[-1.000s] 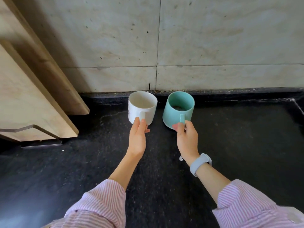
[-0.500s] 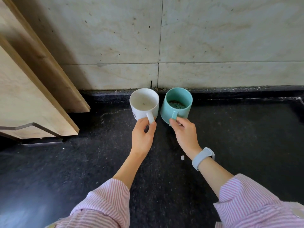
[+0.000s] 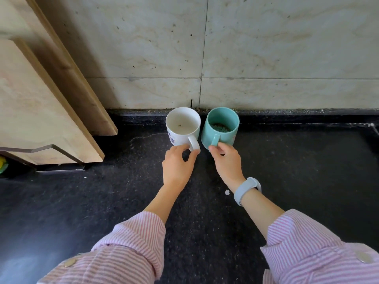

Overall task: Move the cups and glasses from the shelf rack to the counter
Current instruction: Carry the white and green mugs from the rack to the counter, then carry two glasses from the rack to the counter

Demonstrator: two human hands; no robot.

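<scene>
Cups stand side by side on the black counter (image 3: 297, 181), a little above the middle of the frame, close against the dark ledge under the tiled wall (image 3: 266, 48); the white cup (image 3: 181, 128) is on the left and the teal cup (image 3: 222, 125) on the right, both upright, near each other with a narrow gap between, handles turned toward the bottom of the frame; the white cup shows a blue print on its side and a small speck inside; the teal cup holds some dark granular matter at its bottom. Just below the white cup, the left hand (image 3: 177, 168) pinches that cup's handle between curled fingers and thumb; just below the teal cup, the right hand (image 3: 226, 162) has its fingers curled at the teal handle, touching it; whether they truly grip it I cannot tell. A pale band (image 3: 246, 190) sits on the right wrist; both forearms wear pink striped sleeves (image 3: 131, 249). At the left edge of the frame, wooden boards (image 3: 41, 111) lean in a metal holder (image 3: 59, 152).
</scene>
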